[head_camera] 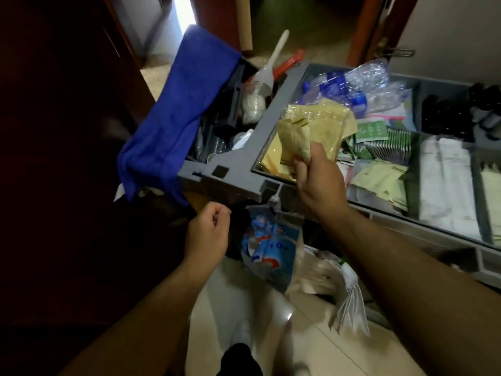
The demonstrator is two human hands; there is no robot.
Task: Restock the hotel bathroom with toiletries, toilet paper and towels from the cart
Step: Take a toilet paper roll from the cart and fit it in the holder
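The grey housekeeping cart [230, 166] stands in front of me, its top tray split into compartments. My right hand [317, 177] grips a bunch of yellow toiletry packets [301, 131], lifted just above the tray's near-left compartment, where more yellow packets [273, 158] lie. Below the cart's corner, my left hand [208, 232] hangs with its fingers curled and nothing visible in it. Green sachets [385, 142] fill the middle compartment. White wrapped items [447, 180] lie further right.
A blue cloth [173, 118] hangs over the cart's left end beside a bin holding a white brush [268, 74]. Crushed plastic bottles [352, 85] fill the back compartment. A blue-and-white bag [268, 248] and clear bags [349, 308] hang off the cart's front above the tiled floor. Dark door at left.
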